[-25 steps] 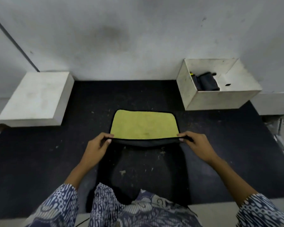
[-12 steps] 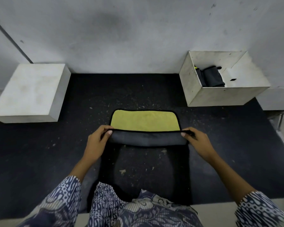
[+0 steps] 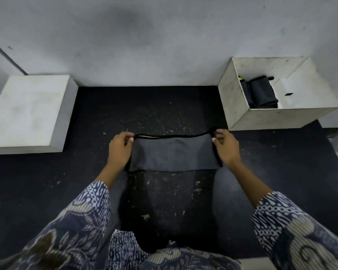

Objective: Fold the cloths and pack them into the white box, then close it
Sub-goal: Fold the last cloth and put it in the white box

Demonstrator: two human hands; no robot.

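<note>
A cloth [image 3: 174,154] lies folded in half on the black mat, grey side up, with only a thin yellow sliver showing along its far black-edged seam. My left hand [image 3: 119,150] pinches its far left corner. My right hand [image 3: 225,147] pinches its far right corner. The open white box [image 3: 281,118] stands at the back right against the wall. Inside it lie folded dark cloths [image 3: 260,93] with a bit of yellow at their far left end.
A closed white box [image 3: 27,112] sits at the back left. The black mat [image 3: 47,182] is speckled with light crumbs. A grey wall [image 3: 144,45] runs behind everything. Patterned blue sleeves and lap fill the near edge.
Both hands carried the near edge of the cloth forward over its yellow face to the far edge. The yellow side is now covered by the grey side.
</note>
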